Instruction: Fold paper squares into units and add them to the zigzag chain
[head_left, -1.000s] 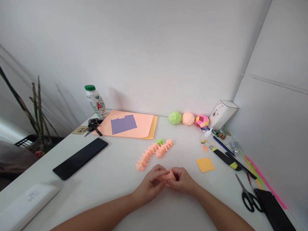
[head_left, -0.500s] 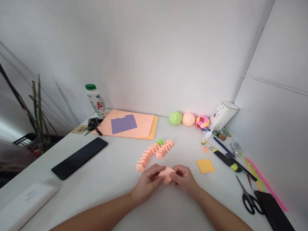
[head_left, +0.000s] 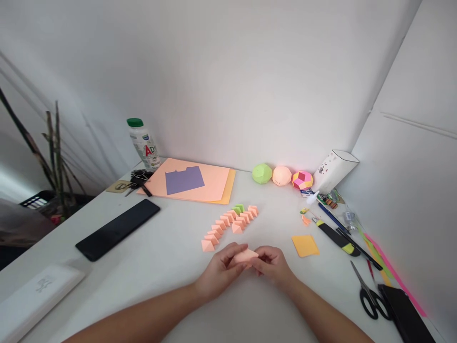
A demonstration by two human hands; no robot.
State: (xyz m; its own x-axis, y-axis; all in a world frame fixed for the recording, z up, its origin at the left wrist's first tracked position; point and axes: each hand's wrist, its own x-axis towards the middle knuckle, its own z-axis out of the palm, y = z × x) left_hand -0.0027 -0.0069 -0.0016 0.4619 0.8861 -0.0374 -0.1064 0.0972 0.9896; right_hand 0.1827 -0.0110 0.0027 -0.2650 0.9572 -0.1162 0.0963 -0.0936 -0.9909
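Between my two hands is a small piece of folded peach paper (head_left: 246,256), held just above the table. My left hand (head_left: 223,267) pinches its left side between thumb and fingers. On the other side, my right hand (head_left: 273,264) is closed on its right end; the fingers partly hide the paper. Beyond my hands lie two rows of folded peach paper pieces (head_left: 215,230), overlapping one another. A couple of green folded pieces (head_left: 238,208) sit at the far end of these rows. To the right rests a stack of square yellow-orange paper (head_left: 305,246).
Peach sheets (head_left: 214,183) carry a purple paper (head_left: 184,180) at the back. Three paper balls, one green (head_left: 262,173), stand by the wall. At right lie a utility knife (head_left: 335,237) and scissors (head_left: 371,297); at left, a black slab (head_left: 117,229), a white box (head_left: 39,300) and a bottle (head_left: 144,145).
The peach paper in my hands has tilted and now shows a narrower face. Both hands stay in nearly the same place; the view has shifted slightly.
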